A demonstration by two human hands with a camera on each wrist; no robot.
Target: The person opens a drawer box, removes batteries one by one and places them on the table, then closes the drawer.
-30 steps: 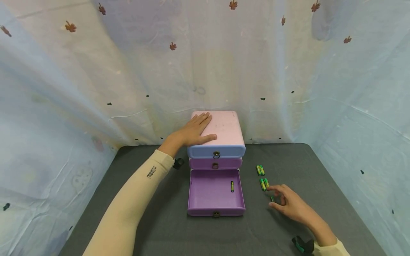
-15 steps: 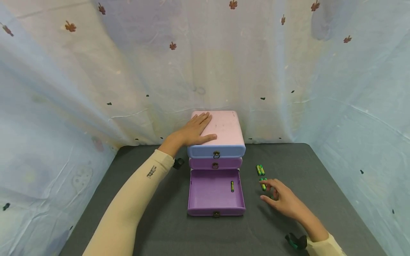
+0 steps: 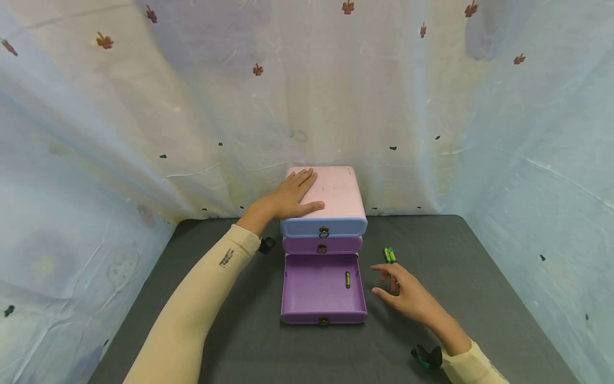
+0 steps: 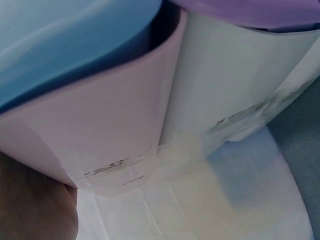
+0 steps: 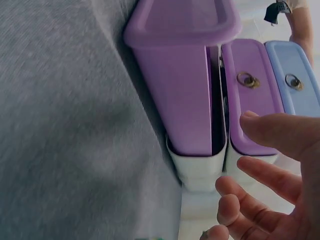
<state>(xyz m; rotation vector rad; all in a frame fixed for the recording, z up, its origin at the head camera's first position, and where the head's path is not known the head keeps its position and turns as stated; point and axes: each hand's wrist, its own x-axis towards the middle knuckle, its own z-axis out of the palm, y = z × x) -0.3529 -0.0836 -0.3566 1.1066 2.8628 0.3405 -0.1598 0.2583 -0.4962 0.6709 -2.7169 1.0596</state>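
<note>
My left hand (image 3: 290, 196) lies with straight fingers on the pink top of a small drawer chest (image 3: 336, 186). In the left wrist view, part of that hand (image 4: 37, 205) touches the pink side. My right hand (image 3: 408, 298) is over the table just right of the pulled-out purple bottom drawer (image 3: 323, 318), thumb and forefinger apart with nothing between them. One green battery (image 3: 347, 280) lies inside the drawer near its right side. A pair of green batteries (image 3: 390, 255) lies beyond the right hand. Another pair is mostly hidden behind its fingers.
A blue drawer front (image 3: 302, 228) and a purple drawer front (image 3: 302, 246) are pushed in above the bottom drawer, each with a ring pull. A pale patterned curtain (image 3: 431, 106) hangs behind and beside the grey table (image 3: 230, 341).
My right hand has moved left toward the drawer, away from a battery on the table that it now covers. The near pair is now mostly covered too. My left hand has stayed put.
</note>
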